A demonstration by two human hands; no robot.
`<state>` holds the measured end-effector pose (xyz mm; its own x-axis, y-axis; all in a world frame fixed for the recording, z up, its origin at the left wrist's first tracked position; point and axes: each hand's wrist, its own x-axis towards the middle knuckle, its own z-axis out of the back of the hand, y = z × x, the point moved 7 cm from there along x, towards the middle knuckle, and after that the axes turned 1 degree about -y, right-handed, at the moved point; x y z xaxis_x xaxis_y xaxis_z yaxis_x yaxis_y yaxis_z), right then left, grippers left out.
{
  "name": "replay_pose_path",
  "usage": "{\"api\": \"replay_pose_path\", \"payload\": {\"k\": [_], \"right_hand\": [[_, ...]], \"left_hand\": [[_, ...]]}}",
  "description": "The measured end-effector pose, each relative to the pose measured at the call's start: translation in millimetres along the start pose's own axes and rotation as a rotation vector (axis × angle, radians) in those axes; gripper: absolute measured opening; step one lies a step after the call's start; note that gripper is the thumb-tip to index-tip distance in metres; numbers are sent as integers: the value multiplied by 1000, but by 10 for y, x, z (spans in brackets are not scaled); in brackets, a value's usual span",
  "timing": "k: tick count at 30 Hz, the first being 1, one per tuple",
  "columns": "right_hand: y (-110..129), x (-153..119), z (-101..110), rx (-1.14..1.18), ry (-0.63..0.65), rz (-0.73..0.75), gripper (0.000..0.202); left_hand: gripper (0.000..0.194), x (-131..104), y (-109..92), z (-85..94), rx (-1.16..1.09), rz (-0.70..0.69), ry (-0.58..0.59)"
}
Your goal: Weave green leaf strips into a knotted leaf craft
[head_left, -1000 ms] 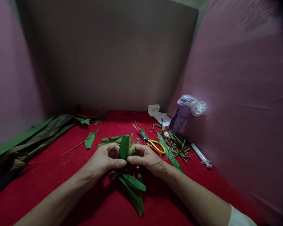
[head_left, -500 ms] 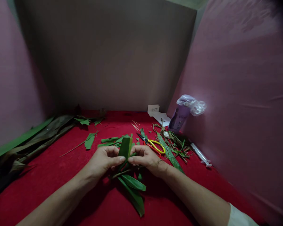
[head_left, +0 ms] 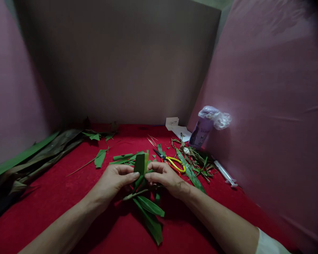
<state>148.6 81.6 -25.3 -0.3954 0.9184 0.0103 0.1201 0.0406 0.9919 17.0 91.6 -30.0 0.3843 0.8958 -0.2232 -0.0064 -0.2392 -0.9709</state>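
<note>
A folded green leaf strip (head_left: 140, 164) stands upright between my two hands, its right edge paler. My left hand (head_left: 118, 179) pinches it from the left, thumb on its face. From the right, my right hand (head_left: 164, 176) pinches the same leaf with thumb and fingers. Below the fingers, a thin stem (head_left: 136, 194) crosses sideways, and long green leaf blades (head_left: 149, 218) hang down toward me. How the stem and leaves join is hidden by my fingers. Just beyond my right hand lie scissors (head_left: 175, 164) with yellow and red handles.
Cut leaf pieces (head_left: 123, 157) and thin sticks (head_left: 152, 141) lie beyond my hands on the red cloth (head_left: 55, 208). At right are a twig pile (head_left: 198, 160), a purple bottle (head_left: 201, 130) in plastic wrap, and a syringe (head_left: 226, 174). Long leaves (head_left: 45, 150) line the left wall.
The upright leaf strip has tilted and shifted slightly, with both hands still pinching it. The stem below shows a little more. The things around have stayed put.
</note>
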Motion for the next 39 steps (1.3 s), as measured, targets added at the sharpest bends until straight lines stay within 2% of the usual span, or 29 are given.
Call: {"api": "replay_pose_path", "payload": {"k": [12, 20, 26, 39], "right_hand": [[-10, 11, 22, -57, 10, 25, 24], [-23, 6, 19, -36, 29, 16, 25], [-29, 14, 13, -20, -6, 9, 27], [-36, 27, 17, -33, -12, 30, 26]], "left_hand": [[23, -9, 23, -30, -1, 20, 6], [28, -20, 0, -96, 12, 20, 129], [20, -22, -24, -79, 51, -12, 82], [22, 13, -28, -51, 101, -43, 69]]}}
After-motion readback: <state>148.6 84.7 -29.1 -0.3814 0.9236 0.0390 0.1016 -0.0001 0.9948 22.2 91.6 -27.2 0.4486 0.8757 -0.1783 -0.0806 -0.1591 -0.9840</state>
